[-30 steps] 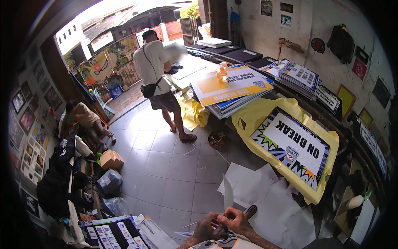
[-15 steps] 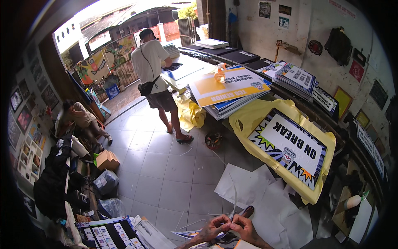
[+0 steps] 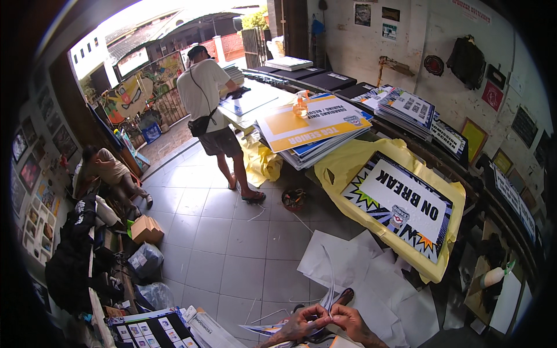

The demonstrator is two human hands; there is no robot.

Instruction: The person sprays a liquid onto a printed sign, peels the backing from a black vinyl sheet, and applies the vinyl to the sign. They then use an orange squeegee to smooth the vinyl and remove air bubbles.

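Near the lower edge, my left hand (image 3: 304, 323) and my right hand (image 3: 352, 325) are close together, both with fingers pinched. Between their fingertips I hold a thin white strip (image 3: 332, 275), which rises and curls above them; it looks like trimmed paper or plastic. Below my hands lies a printed board or sheet (image 3: 261, 330), mostly hidden by my hands and forearms. Large white sheets (image 3: 371, 290) lie spread on the floor just beyond my right hand, and my foot (image 3: 346, 296) shows beside them.
A printed sign (image 3: 400, 203) rests on yellow wrapping (image 3: 348, 153) on the right-hand table. Stacked boards (image 3: 316, 124) carry an orange spray bottle (image 3: 300, 104). A standing person (image 3: 203, 93) wipes a board; another person (image 3: 110, 168) sits at left. Cartons (image 3: 147, 229) and bags line the left.
My hands stay pinched together, and more of the white strip stands up above them. The standing person's arm has reached further right across the board with a dark cloth. My view has shifted slightly.
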